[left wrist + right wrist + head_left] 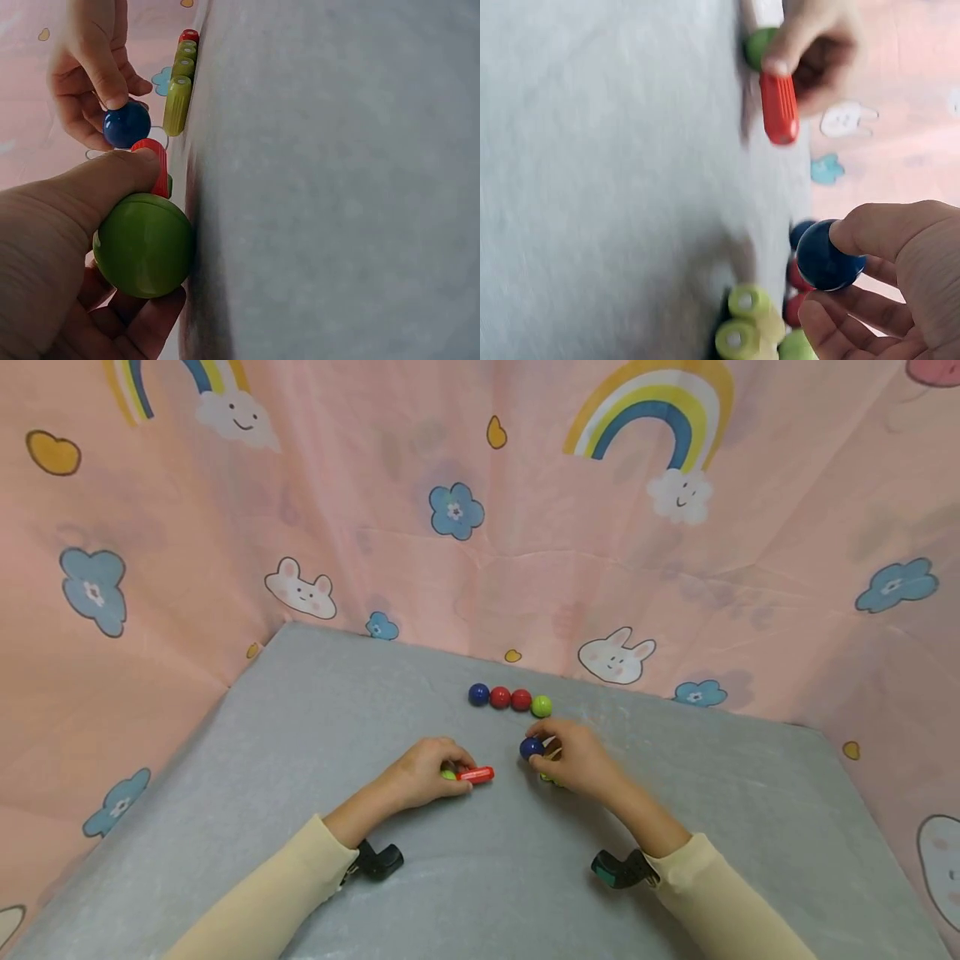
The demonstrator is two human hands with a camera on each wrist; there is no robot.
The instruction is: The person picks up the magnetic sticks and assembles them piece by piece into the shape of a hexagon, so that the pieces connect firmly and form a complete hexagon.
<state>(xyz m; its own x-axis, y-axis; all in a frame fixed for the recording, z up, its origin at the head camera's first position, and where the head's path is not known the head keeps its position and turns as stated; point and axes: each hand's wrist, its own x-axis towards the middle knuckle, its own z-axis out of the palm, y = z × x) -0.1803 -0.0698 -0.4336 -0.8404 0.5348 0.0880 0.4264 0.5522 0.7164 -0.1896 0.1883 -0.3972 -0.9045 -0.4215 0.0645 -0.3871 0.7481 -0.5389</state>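
My left hand (420, 772) grips a short red ribbed rod (480, 775) between thumb and fingers. A green ball (144, 246) sits at the rod's near end, within the same hand. Facing it, my right hand (581, 762) pinches a blue ball (531, 747) between thumb and fingertips. In the left wrist view a gap cannot be told between the blue ball and the red rod; the head view shows them apart. Several yellow-green rods (748, 302) lie close by my right hand, which partly hides them in the head view.
Behind the hands, a row on the grey cloth holds another blue ball (478, 695), two red balls (500, 697) and a green ball (542, 706). A red rod end (189, 34) shows beyond the yellow-green rods. A pink patterned curtain (480, 577) borders the table's back and sides.
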